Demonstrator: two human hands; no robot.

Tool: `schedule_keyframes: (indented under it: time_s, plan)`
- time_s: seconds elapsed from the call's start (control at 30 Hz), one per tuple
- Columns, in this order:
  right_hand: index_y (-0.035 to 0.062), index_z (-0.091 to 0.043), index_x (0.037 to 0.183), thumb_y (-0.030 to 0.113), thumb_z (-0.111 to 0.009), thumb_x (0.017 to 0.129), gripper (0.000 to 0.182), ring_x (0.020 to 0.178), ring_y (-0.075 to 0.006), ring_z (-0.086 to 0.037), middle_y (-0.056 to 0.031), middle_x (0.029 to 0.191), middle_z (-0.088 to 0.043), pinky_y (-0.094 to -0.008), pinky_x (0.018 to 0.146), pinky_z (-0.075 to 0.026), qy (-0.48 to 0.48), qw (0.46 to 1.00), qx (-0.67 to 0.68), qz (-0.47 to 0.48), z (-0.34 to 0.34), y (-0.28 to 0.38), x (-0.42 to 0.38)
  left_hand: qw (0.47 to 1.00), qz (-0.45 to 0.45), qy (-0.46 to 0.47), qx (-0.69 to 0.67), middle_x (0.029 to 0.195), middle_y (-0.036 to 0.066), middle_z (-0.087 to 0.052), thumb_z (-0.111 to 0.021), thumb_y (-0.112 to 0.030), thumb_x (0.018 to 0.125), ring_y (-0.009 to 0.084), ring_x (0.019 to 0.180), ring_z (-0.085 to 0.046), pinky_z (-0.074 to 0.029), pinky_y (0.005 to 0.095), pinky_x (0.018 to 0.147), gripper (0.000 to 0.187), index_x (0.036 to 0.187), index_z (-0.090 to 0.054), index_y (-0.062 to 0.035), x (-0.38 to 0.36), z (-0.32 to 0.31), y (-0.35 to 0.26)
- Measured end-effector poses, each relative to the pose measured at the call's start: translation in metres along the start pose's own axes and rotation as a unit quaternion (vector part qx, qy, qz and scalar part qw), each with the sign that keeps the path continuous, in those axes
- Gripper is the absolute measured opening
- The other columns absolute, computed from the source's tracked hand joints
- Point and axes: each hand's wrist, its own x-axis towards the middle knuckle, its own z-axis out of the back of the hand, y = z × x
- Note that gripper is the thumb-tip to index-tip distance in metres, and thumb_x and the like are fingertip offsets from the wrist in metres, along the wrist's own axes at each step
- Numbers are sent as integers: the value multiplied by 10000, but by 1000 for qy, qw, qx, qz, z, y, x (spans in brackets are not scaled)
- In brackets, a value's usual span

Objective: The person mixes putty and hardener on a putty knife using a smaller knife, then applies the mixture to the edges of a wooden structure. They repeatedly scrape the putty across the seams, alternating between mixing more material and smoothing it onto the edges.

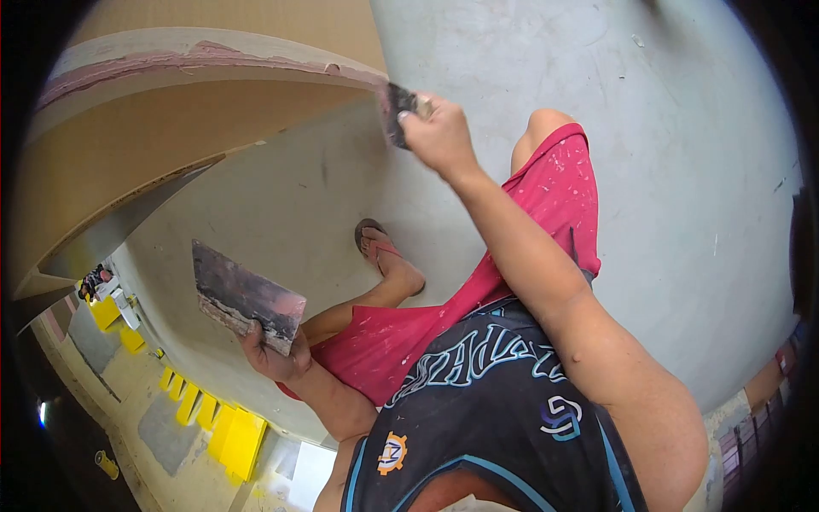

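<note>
My right hand (442,141) is closed around a putty knife (396,115), its dark blade smeared with pink filler. That blade is right at the near end of a curved board edge (205,58), along which a rough band of pink filler runs. Lower left, my left hand (281,352) grips a wide putty blade (247,294) by its lower edge. Pink and dark filler coats the blade's face, which is turned upward.
Brown curved panels (171,141) fill the upper left. Grey floor (648,111) spreads under my legs, with my sandalled foot (380,247) on it. Several yellow pieces (235,439) lie at the lower left, near a yellow can (107,465).
</note>
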Motion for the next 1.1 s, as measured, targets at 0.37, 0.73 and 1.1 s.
schedule_keyframes:
  time_s: [0.37,0.73,1.1]
  plan:
    - [-28,-658,854,60,-527,630,275,462,-105,-469,-40,566,-550,-257,429,-386,20,995,-94,2,-9,18,54,997,-22,-33,66,1232,128,-487,-541,-103,744,257,1110,-497,-440,391,929,556,1281,-407,-43,-1,21,12]
    - [-46,-644,884,43,-539,650,272,470,-68,-452,-11,570,-547,-222,426,-372,68,992,-39,98,-24,124,1,996,-9,-16,85,1255,126,-462,-539,-100,734,271,1129,-477,-429,400,939,617,1322,-357,-57,-5,14,-17]
    - [-21,-591,1011,-195,-509,709,358,1089,-337,-550,-192,1109,-593,-432,925,-445,341,836,15,430,43,132,-109,965,183,109,-152,1118,93,-539,-451,-41,795,237,977,-580,-523,381,807,451,1241,-393,-53,-60,-95,-2]
